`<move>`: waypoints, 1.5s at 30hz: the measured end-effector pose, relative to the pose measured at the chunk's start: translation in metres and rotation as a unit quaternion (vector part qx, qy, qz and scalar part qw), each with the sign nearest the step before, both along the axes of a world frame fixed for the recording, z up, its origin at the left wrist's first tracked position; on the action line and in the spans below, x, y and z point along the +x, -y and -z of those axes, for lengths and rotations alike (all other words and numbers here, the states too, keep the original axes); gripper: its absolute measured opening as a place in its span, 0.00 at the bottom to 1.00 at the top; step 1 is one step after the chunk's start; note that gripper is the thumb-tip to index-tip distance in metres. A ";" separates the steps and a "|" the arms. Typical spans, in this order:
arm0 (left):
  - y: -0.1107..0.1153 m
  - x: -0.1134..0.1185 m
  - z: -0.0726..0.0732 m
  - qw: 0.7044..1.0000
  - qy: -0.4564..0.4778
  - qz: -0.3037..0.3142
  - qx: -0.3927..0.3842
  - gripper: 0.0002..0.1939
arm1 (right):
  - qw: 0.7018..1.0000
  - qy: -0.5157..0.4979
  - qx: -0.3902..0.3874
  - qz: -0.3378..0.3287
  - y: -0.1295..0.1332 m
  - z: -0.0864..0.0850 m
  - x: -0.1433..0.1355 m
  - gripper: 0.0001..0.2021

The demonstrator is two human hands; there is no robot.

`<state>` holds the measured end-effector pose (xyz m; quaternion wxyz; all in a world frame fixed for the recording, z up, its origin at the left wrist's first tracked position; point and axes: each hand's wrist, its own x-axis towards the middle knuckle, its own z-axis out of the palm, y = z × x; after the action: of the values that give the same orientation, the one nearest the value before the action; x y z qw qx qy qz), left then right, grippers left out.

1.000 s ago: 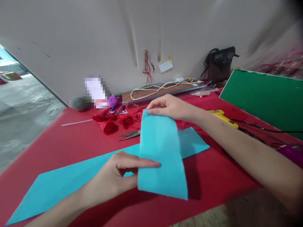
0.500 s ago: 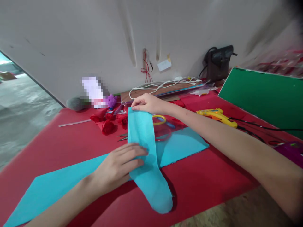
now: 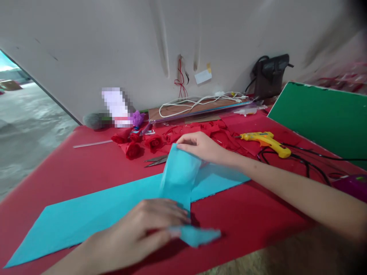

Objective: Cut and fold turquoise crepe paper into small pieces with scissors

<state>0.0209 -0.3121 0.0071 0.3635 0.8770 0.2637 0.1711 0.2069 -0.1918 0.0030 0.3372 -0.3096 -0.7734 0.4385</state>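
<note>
A narrow blue paper piece (image 3: 180,172) slants up from the table, its upper corner pinched between the thumb and fingers of my right hand (image 3: 197,147). Lower down, my left hand (image 3: 155,225) has its fingers over the piece and its thumb against the lower end, which sticks out to the right; motion blurs this end. Beneath lies a long blue paper strip (image 3: 94,210), running from the lower left to under my right forearm. Scissors (image 3: 156,161) lie just behind the strip, their handles hidden by the raised paper and my right hand.
Red paper flowers (image 3: 133,150) and a purple flower (image 3: 138,119) lie at the back left of the red table (image 3: 229,233). A yellow glue gun (image 3: 266,141) with a black cord, a green board (image 3: 321,118) and a black bag (image 3: 271,76) are on the right.
My right hand has come down and to the right with the paper's top corner. My left hand has moved down toward its lower end, which has folded up shorter.
</note>
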 end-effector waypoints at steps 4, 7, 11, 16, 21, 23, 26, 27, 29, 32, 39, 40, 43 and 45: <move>0.010 0.002 0.001 0.979 -0.048 0.188 0.055 0.15 | 0.997 0.039 -0.061 0.033 0.007 0.011 0.006 0.07; 0.019 0.001 0.016 0.983 -0.005 0.150 0.109 0.13 | 0.992 0.084 -0.096 0.019 0.001 0.017 0.006 0.05; 0.028 0.000 0.026 0.990 0.085 0.081 0.080 0.15 | 0.989 0.096 -0.112 0.007 -0.002 0.019 0.003 0.03; 0.015 0.002 0.012 0.977 0.005 -0.210 -0.046 0.21 | 0.992 0.042 -0.117 0.010 0.024 0.012 0.005 0.06; -0.013 0.001 0.010 0.947 0.058 -0.315 0.004 0.19 | 0.991 -0.023 -0.124 0.050 0.053 0.001 0.010 0.07; -0.018 0.002 0.008 0.960 0.056 -0.274 -0.032 0.19 | 0.988 -0.027 -0.146 0.052 0.060 -0.003 0.012 0.07; -0.019 0.007 0.002 0.969 0.038 -0.228 -0.089 0.18 | 0.982 -0.033 -0.179 0.055 0.065 -0.008 0.012 0.06; -0.018 0.008 0.000 0.969 0.037 -0.225 -0.096 0.17 | 0.980 -0.034 -0.185 0.059 0.067 -0.009 0.012 0.06; -0.018 0.011 -0.002 0.967 0.038 -0.229 -0.103 0.17 | 0.978 -0.041 -0.193 0.063 0.069 -0.011 0.012 0.06; -0.018 0.011 -0.002 0.963 0.041 -0.242 -0.111 0.18 | 0.977 -0.060 -0.198 0.059 0.072 -0.012 0.011 0.07; -0.015 0.011 -0.003 0.946 0.039 -0.277 -0.162 0.21 | 0.982 -0.040 -0.156 0.094 0.073 -0.008 0.011 0.10; -0.015 0.011 -0.004 0.944 0.041 -0.281 -0.170 0.21 | 0.983 -0.032 -0.150 0.104 0.073 -0.008 0.011 0.12; -0.015 0.011 -0.004 0.938 0.050 -0.288 -0.187 0.20 | 0.985 -0.021 -0.137 0.104 0.075 -0.008 0.011 0.14; -0.016 0.011 -0.004 0.938 0.050 -0.287 -0.189 0.20 | 0.987 -0.030 -0.133 0.083 0.076 -0.008 0.012 0.12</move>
<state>0.0321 -0.2962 0.0111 0.4709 0.6696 0.5130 0.2585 0.2187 -0.2677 0.0109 0.3516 -0.4018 -0.6688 0.5173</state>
